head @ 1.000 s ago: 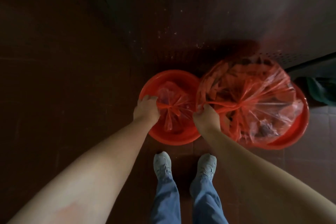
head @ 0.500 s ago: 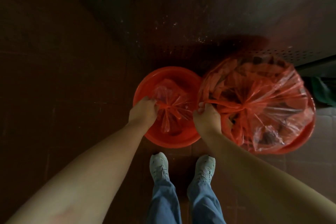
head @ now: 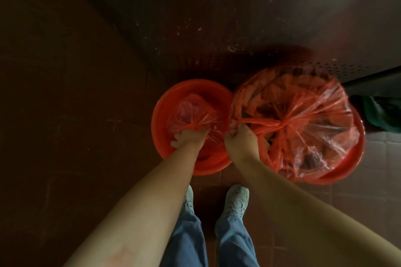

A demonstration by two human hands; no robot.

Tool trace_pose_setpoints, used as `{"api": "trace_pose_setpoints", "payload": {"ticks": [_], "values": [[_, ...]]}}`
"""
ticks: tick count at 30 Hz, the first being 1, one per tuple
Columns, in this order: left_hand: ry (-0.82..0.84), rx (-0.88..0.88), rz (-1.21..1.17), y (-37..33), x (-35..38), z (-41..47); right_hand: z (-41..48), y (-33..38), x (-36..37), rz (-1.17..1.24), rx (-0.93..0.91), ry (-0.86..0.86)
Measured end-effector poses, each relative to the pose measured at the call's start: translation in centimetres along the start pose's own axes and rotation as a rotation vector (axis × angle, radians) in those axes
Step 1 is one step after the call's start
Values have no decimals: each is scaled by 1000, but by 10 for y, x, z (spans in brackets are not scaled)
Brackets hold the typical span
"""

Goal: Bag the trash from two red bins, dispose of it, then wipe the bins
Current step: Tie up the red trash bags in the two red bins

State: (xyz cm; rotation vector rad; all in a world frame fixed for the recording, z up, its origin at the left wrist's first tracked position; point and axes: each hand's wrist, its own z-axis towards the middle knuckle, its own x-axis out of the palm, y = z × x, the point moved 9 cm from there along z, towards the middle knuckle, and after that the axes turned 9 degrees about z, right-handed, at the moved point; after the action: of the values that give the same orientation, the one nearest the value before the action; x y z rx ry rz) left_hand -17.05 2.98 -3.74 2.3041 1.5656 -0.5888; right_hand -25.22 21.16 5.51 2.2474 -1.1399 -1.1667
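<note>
Two red bins stand side by side on the dark tiled floor. The left bin point(head: 161, 112) holds a small red translucent bag point(head: 191, 112) with its top gathered. My left hand point(head: 191, 137) grips that gathered neck inside the bin. The right bin point(head: 347, 169) is mostly covered by a large, full red bag point(head: 308, 123), tied at its middle. My right hand point(head: 240, 138) grips a twisted strand of that bag at its left edge.
My two feet in pale shoes point(head: 236, 199) stand just in front of the bins. A dark perforated metal panel point(head: 260, 39) rises behind them. Something green point(head: 382, 115) lies to the right of the large bin.
My left hand has moved to the right and deeper into the small bin along the bag's neck. The large bag has shifted slightly; my right hand keeps its hold.
</note>
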Motion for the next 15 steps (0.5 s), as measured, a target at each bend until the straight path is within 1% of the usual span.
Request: {"api": "trace_pose_setpoints", "payload": {"ticks": [3, 6, 8, 10, 15], "values": [[22, -51, 49, 0, 14, 1, -1, -6, -4, -6, 4, -2], [20, -37, 17, 0, 22, 9, -1, -8, -5, -5, -6, 12], [-37, 4, 17, -2, 18, 14, -1, -6, -8, 1, -24, 14], [-129, 45, 46, -3, 9, 8, -2, -4, -14, -5, -35, 11], [-284, 209, 94, -4, -26, -28, -10, 3, -41, -29, -50, -10]]}}
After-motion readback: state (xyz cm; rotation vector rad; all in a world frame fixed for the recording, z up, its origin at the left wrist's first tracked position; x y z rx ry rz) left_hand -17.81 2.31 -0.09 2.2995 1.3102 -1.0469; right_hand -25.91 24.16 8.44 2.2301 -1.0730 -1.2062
